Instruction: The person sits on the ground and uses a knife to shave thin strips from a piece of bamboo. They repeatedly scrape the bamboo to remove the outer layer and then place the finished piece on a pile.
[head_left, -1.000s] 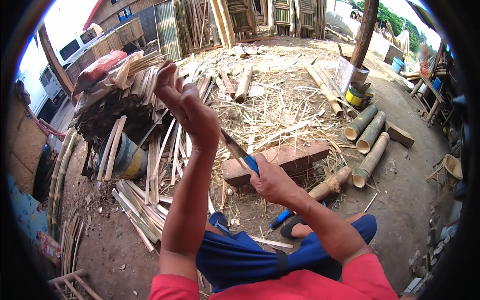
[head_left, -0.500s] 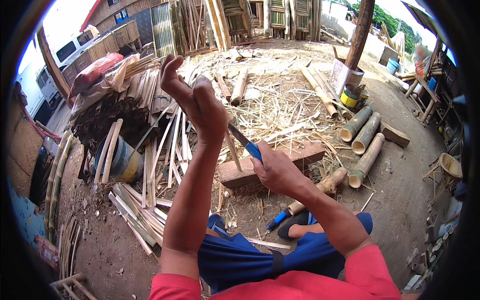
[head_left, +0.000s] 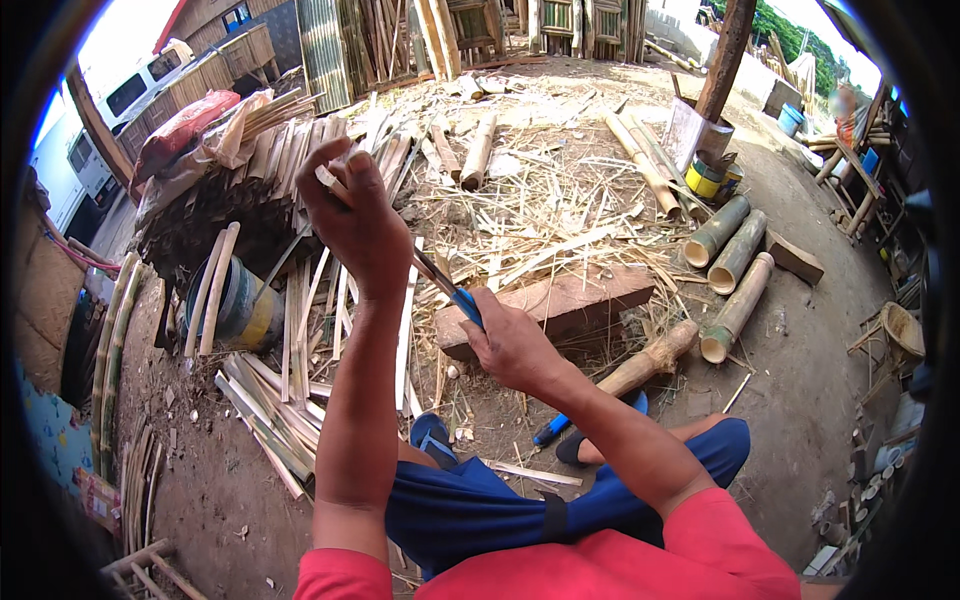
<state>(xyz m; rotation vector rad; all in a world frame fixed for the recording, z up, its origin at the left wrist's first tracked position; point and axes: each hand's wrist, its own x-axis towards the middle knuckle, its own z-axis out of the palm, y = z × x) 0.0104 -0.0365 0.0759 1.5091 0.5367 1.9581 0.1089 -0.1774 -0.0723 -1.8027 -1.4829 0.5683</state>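
My left hand (head_left: 358, 225) is raised ahead of me, its fingers curled around a pale bamboo strip (head_left: 331, 183) whose end shows between them. My right hand (head_left: 512, 342) grips the blue handle of a knife (head_left: 466, 303). The knife's blade slants up and left to just beside my left wrist, where the hand partly hides it. Below that wrist another length of pale strip (head_left: 405, 340) runs downward; I cannot tell whether it belongs to the held piece. Beyond my right hand a thick wooden block (head_left: 560, 310) lies on the ground.
Bamboo shavings (head_left: 540, 220) cover the ground ahead. Split strips (head_left: 265, 410) lie at left beside a bucket (head_left: 240, 305). Cut bamboo tubes (head_left: 735, 305) lie to the right. A knobbly wooden club (head_left: 650, 362) with a blue-and-black end rests near my right foot.
Both hands have moved left, the left one also somewhat lower. The knife has shifted left with my right hand. A pale strip end now shows in my left fingers.
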